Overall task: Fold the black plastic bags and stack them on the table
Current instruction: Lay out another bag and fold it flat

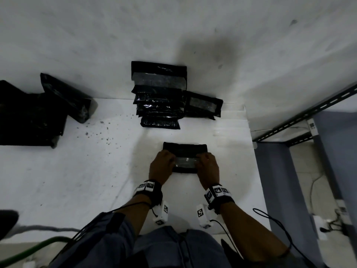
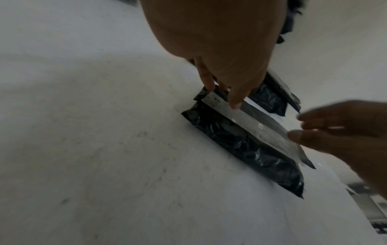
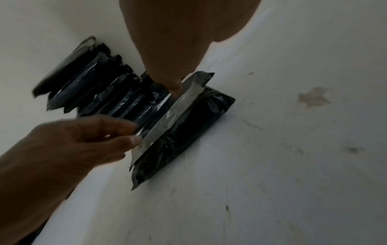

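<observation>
Our left hand (image 1: 161, 165) and right hand (image 1: 208, 167) pinch the bag's grey flap (image 1: 185, 162) near the tabletop (image 1: 77, 171) right edge; folded stack (image 1: 160, 105) lies beyond.

Storeroom/workshop, slotted-steel rack (image 1: 301, 117) w/ barcode tag, scuffed white table (image 1: 77, 180)

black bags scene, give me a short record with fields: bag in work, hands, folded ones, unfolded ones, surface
bag in work: black bag, partly folded, flat on the table, grey strip facing up
left hand: left hand pinches the strip's left end
right hand: right hand pinches the strip's right end
folded ones: overlapping row of folded bags beyond the hands, against the wall
unfolded ones: loose black bags at far left
surface: white table, dark specks near the loose bags
</observation>
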